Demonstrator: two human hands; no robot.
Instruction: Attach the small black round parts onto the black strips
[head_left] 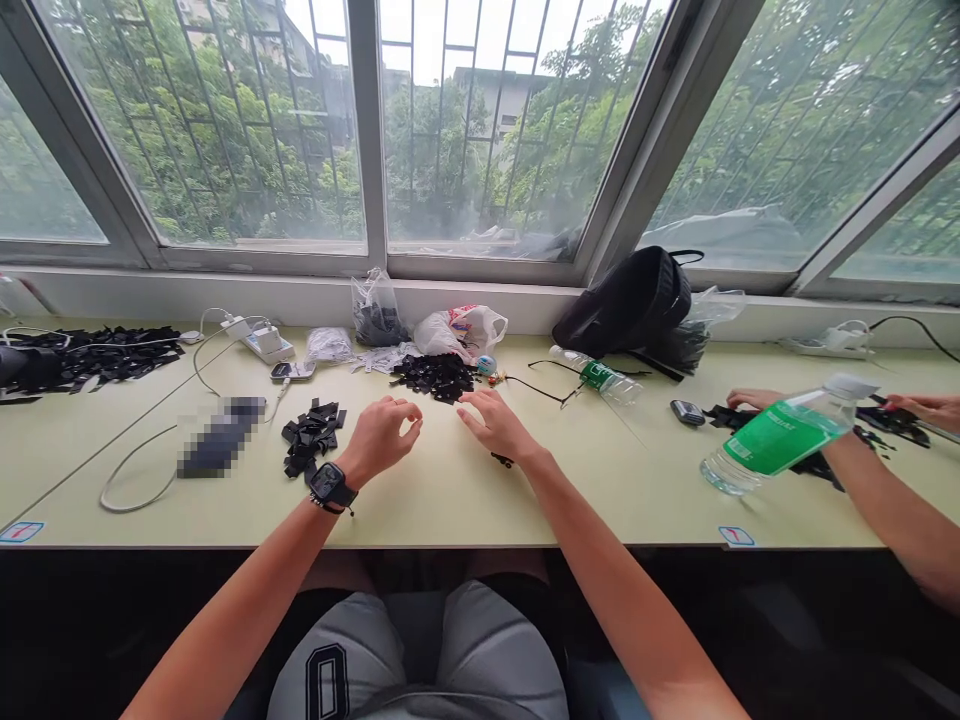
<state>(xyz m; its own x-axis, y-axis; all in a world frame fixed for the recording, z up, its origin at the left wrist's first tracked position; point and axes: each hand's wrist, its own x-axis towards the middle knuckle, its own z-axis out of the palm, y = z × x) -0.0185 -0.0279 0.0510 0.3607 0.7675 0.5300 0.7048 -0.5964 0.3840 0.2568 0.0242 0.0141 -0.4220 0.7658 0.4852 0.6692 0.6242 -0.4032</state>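
The person's left hand (379,440) and right hand (499,425) are apart, both with curled fingers and nothing visible in their grip, just in front of a heap of small black pieces (435,377) at the center of the pale green table (465,510). One stray piece (502,460) lies by the right hand, and a watch (330,485) circles the left wrist. There are three heaps on this part of the table: the center one, a second (311,435) just beside the left hand, and a third, long one (97,358) at far left. A co-worker's two hands (754,398) (926,410) are spread apart at right, over more black pieces (889,423). Two water bottles with green labels lie on the table: one (600,378) right of center and a larger one (780,440) at right, in front of the co-worker's arm. Three plastic bags sit along the back: a clear one (377,312) with black pieces inside, a white one (457,333), and another clear one (712,310) by a black backpack (626,300). Two power strips (262,342) (825,345) also lie at the back, one at upper left and one at upper right. Glasses (555,385) rest right of center, and a blurred phone (221,435) lies at left.
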